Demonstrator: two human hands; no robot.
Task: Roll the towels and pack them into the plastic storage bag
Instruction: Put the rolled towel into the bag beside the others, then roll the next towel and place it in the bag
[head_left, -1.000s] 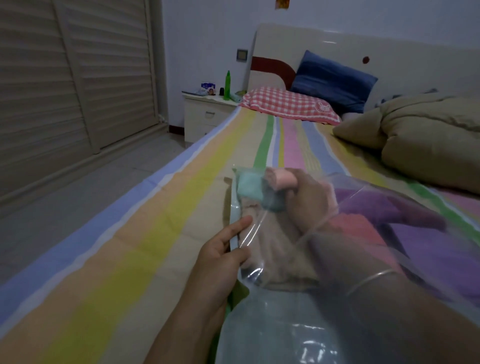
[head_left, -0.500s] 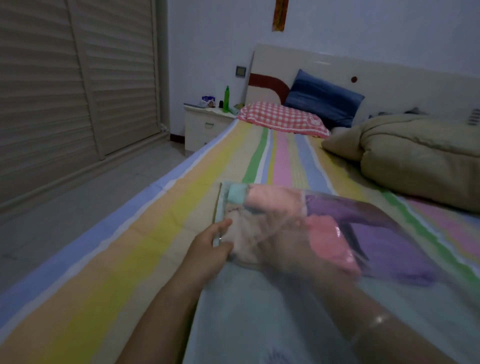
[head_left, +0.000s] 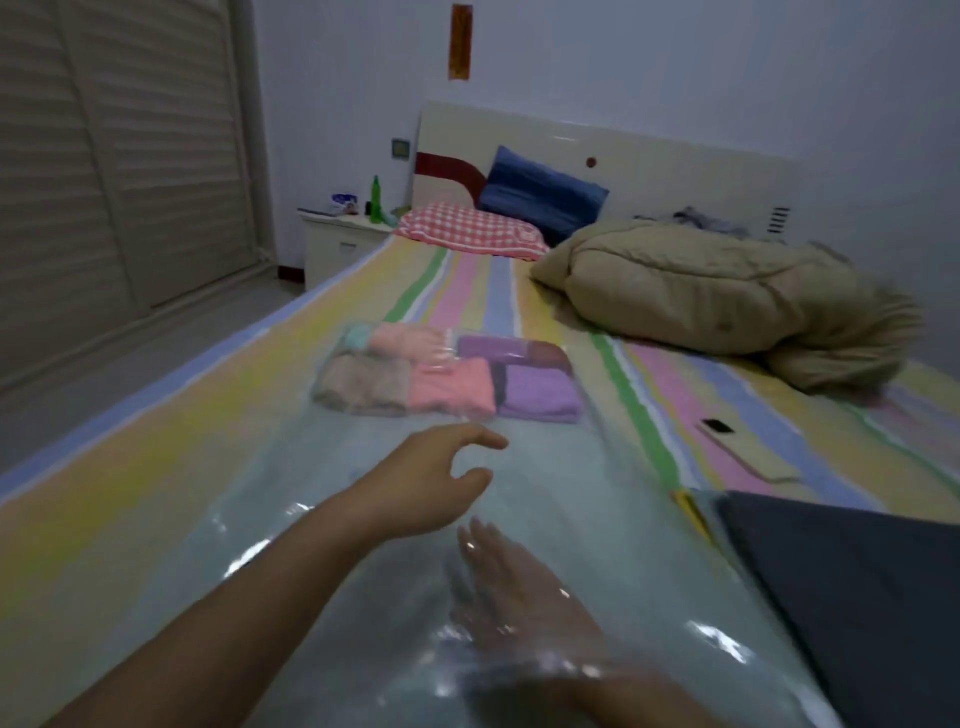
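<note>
Soft, light rolled towels are packed at the far end of a slippery plastic storage bag laid on a bed; its near rim is judged best pinched. The left grip is held released above the bag, the right grip flat and empty inside it, both short of the towels.

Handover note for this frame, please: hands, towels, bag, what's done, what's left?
Left grip: fingers relaxed, over the plastic bag, holds nothing.
Right grip: inside the bag, fingers straight, holds nothing.
Rolled towels: two rows at the bag's far end.
Done: those towels packed.
Left: probably draw the Right grip out and seal the bag. The dark cloth beside it may be unrelated.
</note>
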